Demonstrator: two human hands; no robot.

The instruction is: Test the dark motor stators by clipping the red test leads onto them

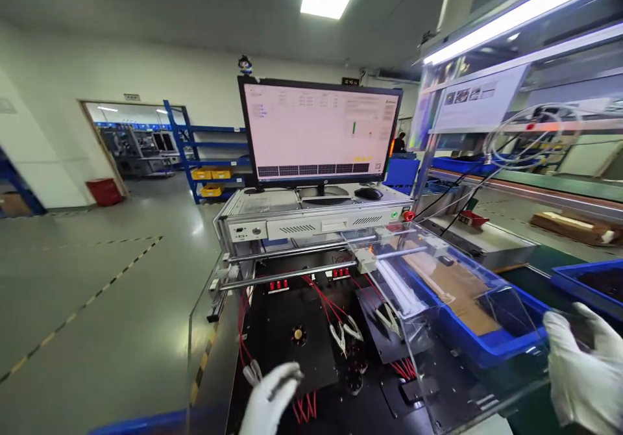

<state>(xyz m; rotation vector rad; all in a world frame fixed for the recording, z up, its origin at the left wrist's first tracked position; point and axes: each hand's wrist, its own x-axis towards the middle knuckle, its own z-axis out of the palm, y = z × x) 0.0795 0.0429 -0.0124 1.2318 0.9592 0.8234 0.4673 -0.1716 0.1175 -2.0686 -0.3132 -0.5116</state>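
Note:
Both my hands wear white gloves. My left hand (pixel 270 399) hovers low over the black test fixture (pixel 287 331), fingers curled, near the red wires (pixel 304 409) and metal clips (pixel 343 337); I cannot make out anything in it. My right hand (pixel 581 370) is at the lower right, fingers wrapped on a dark flat part (pixel 574 328) beside the edge of the raised clear acrylic cover (pixel 438 305).
A monitor (pixel 318 133) and mouse (pixel 368 193) stand on the grey tester box (pixel 311 224). Blue bins (pixel 491 347) with brown boards lie to the right; another blue bin (pixel 588 279) is farther right. Blue shelving (pixel 209 162) and an open floor are on the left.

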